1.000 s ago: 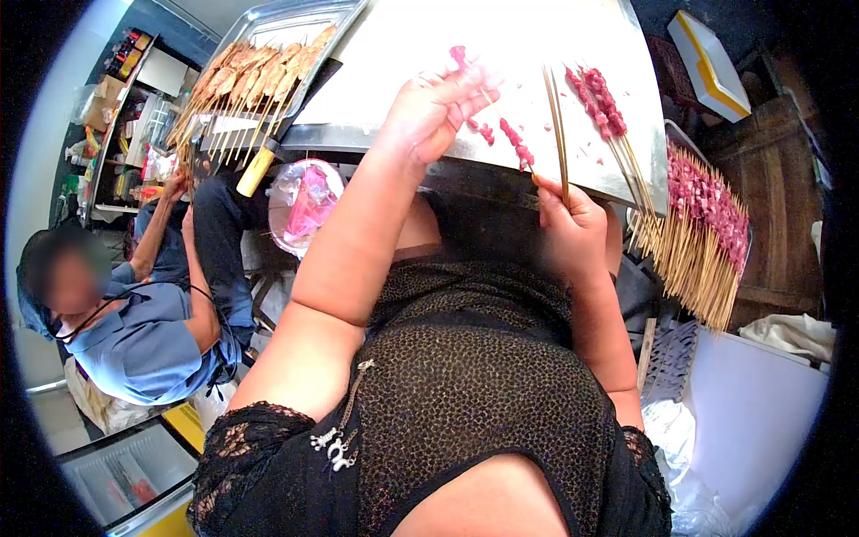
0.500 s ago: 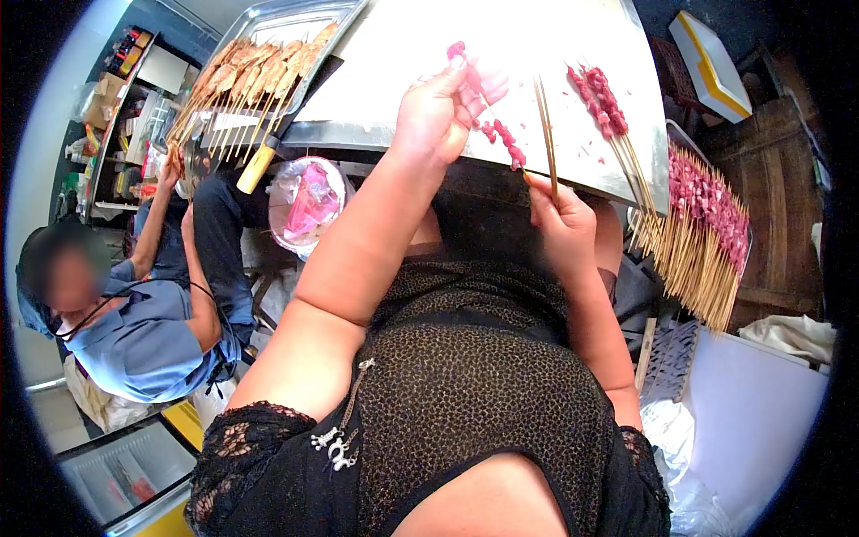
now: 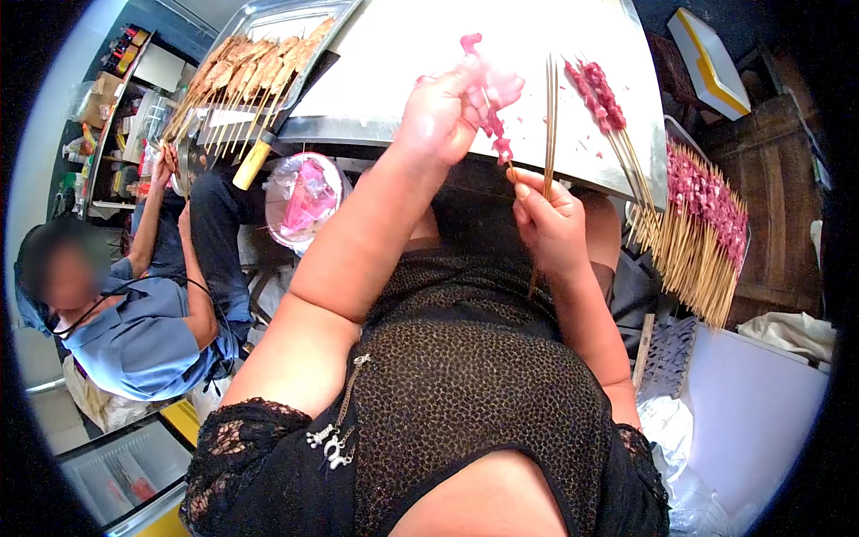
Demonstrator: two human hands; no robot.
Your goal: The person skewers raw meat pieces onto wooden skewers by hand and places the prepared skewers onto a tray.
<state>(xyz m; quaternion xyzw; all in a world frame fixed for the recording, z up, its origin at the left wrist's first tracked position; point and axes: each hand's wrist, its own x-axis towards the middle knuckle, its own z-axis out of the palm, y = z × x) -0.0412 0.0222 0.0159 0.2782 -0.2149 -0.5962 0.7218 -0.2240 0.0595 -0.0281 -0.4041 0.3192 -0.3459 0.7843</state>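
Observation:
My left hand (image 3: pixel 443 112) is closed over the table's near edge around pieces of raw meat; overexposure blurs its fingertips. One pink meat strip (image 3: pixel 470 43) pokes out above the fingers. Below them, more dark-pink meat (image 3: pixel 502 148) is threaded on a thin skewer. That skewer's lower part is pinched by my right hand (image 3: pixel 550 219), which also grips several bare bamboo skewers (image 3: pixel 550 125) standing almost upright. To the right, finished raw meat skewers (image 3: pixel 601 98) lie on the white table (image 3: pixel 403 54), their sticks reaching past the edge.
A tray (image 3: pixel 707 206) at right is packed with raw meat skewers. At upper left, a metal tray (image 3: pixel 335 36) holds browned skewers beside a yellow-handled knife (image 3: pixel 254 163). A lined bucket (image 3: pixel 304 201) stands below the edge. A person in blue (image 3: pixel 143 331) sits at left.
The threaded meat has shifted slightly up and left, nearer my left hand. My right hand has moved a little left and turned, and its bare skewers stand more upright.

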